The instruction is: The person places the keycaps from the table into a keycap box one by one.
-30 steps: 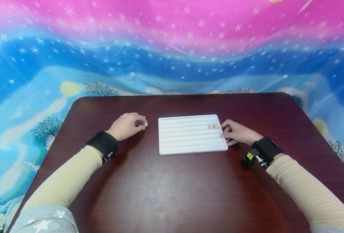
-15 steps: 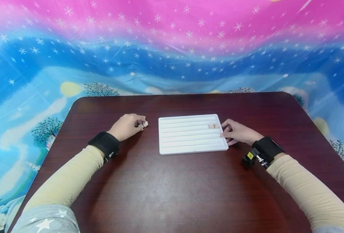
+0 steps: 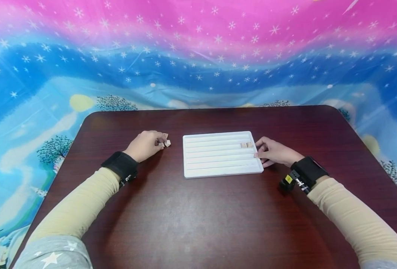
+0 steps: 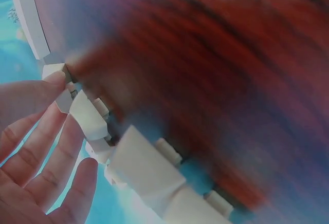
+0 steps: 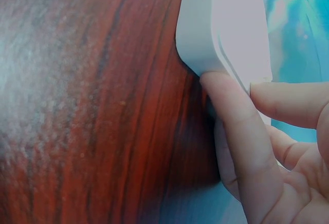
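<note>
In the head view a white ridged tray (image 3: pixel 218 173) lies on the dark table, its long grooves running left to right. Two small wooden cubes (image 3: pixel 246 145) sit side by side in a groove near its right end. My right hand (image 3: pixel 275 151) pinches the tray's right edge; its thumb and a finger meet the rim (image 5: pixel 221 54) in the right wrist view. Left of the tray, my left hand (image 3: pixel 146 145) has thumb and fingertips on a small pale cube (image 4: pixel 55 70). More cubes (image 4: pixel 146 167) lie beside those fingers, partly hidden by the hand in the head view.
The brown wooden table (image 3: pixel 198 224) has rounded far corners. Behind it hangs a pink and blue snowflake-patterned cloth (image 3: pixel 198 56). Each wrist wears a black strap (image 3: pixel 120 166) with a small camera, the right camera (image 3: pixel 287 182) hanging low over the table.
My left fingers shift slightly among the cubes, and one cube beside the fingertips has turned a little. The right hand and the tray hold their place.
</note>
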`<state>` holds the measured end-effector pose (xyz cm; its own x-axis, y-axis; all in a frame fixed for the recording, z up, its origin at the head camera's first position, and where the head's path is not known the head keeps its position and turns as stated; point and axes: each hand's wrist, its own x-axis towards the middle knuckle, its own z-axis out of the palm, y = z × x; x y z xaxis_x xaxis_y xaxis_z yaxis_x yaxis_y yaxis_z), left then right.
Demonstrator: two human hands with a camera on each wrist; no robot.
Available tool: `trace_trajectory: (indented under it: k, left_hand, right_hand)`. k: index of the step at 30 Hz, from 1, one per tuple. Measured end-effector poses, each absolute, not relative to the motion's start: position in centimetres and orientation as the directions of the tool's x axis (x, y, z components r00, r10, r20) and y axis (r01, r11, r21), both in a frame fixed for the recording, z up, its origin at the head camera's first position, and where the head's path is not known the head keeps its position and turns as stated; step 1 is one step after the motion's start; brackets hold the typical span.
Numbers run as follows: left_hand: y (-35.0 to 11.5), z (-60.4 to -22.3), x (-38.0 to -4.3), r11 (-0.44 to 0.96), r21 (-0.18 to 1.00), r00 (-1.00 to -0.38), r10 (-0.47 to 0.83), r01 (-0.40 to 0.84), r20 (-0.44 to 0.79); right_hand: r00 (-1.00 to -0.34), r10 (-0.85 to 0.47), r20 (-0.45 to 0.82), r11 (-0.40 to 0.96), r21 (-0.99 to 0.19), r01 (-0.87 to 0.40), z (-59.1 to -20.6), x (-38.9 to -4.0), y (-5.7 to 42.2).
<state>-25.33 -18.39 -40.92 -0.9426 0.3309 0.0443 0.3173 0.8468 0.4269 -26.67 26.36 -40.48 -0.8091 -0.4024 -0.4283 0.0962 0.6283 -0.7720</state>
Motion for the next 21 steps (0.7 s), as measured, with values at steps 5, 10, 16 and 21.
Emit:
trace_trajectory:
  k: [5,10,16,21]
  left_hand:
    - [-18.77,-40.82,-25.19,0.838,0.437,-0.939,0.339,0.326,0.052]
    - [-18.78,-40.55,-24.94,0.824,0.462,-0.939,0.340,0.328,0.059]
    - [-18.56,-40.43,-24.77,0.827,0.454,-0.939,0.338,0.331,0.068]
    - [-18.22,-40.28,-24.74,0.831,0.444,-0.940,0.330,0.335,0.091]
  right_hand:
    - [-0.812,-0.398,-0.426,0.628,-0.772,0.097,-40.57,-26.62,26.25]
    - [-0.811,-0.392,-0.433,0.633,-0.768,0.104,-40.59,-26.60,26.27]
    - [-0.808,-0.394,-0.438,0.632,-0.767,0.108,-40.69,-26.69,26.34]
    - [-0.808,-0.400,-0.433,0.626,-0.773,0.104,-40.68,-26.76,26.36]
